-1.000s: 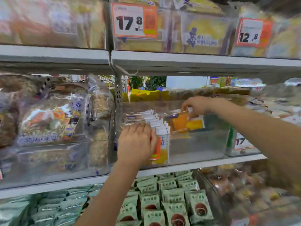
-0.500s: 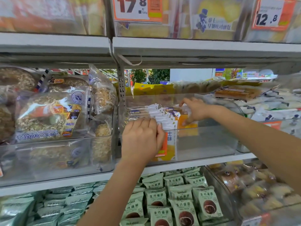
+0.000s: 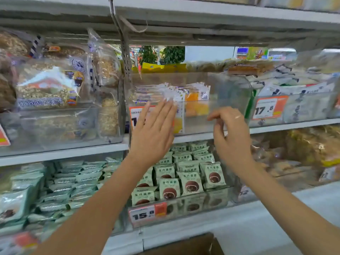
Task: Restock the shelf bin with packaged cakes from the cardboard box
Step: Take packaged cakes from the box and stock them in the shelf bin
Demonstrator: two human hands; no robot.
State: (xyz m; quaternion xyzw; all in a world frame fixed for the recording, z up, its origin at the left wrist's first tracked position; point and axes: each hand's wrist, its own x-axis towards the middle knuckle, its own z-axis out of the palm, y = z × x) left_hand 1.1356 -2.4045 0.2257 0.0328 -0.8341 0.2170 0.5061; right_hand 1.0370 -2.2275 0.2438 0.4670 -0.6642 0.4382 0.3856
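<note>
A corner of the cardboard box (image 3: 185, 244) is showing at the bottom edge, nearest the viewer and below the clear shelf bin (image 3: 228, 100) that serves as the landmark here. Above the box and under the bin, mint-green packs (image 3: 189, 183) printed with a brown bun are standing in rows behind a 15.8 price tag (image 3: 147, 214).

In front of the bin, the left hand (image 3: 153, 134) is lying flat with fingers straight and spread — its fingertips are reaching the bin's front rim, the palm is covering part of an orange price tag (image 3: 135, 116) on the bin's left front. The right hand (image 3: 230, 138) is hovering before the bin's right front, fingers loosely curled and holding nothing; whether it is touching the clear wall cannot be told.

Inside the bin, the packaged cakes (image 3: 193, 100) are standing on edge in a row packed against its left side — the right part of the bin is showing bare plastic.

Left of the bin, bagged grain snacks (image 3: 49, 85) are filling a neighbouring clear bin. To the right of the bin, a 17.8 price tag (image 3: 268, 108) is fronting white packets.
</note>
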